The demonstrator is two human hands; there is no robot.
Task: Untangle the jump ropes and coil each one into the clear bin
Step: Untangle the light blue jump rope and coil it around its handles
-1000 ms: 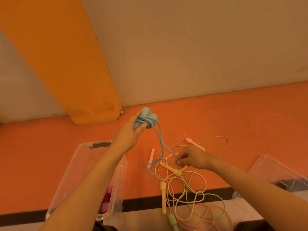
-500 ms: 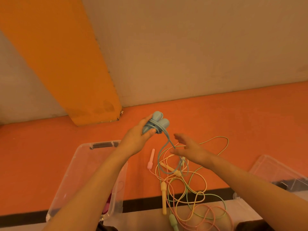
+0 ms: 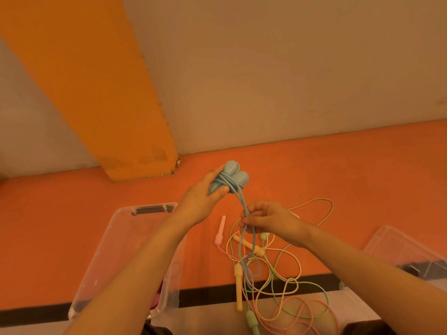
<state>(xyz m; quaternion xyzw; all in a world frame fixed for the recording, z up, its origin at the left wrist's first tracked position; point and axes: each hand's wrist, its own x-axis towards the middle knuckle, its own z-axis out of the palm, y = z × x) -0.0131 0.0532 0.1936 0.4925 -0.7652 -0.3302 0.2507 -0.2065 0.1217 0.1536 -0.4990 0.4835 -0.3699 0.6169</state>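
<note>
The clear plastic bin [image 3: 113, 240] waits at seven o'clock. The left hand [image 3: 203, 199] clenches the blue rope's paired handles [image 3: 232, 176]; the right hand [image 3: 268, 220] pinches its trailing cord [image 3: 244, 209]. Coiling is underway; next, probably wrap the slack round.

The left forearm [image 3: 135, 269] covers much of the clear bin [image 3: 116, 238] at seven o'clock, so only a sliver of something pink [image 3: 156, 299] shows inside, too hidden to identify. A second clear container [image 3: 396, 247] at four o'clock is cut off by the right edge. The green handle [image 3: 252, 322] runs off the bottom edge. The blue rope's [image 3: 243, 204] lower loop blurs among the tangle.
</note>
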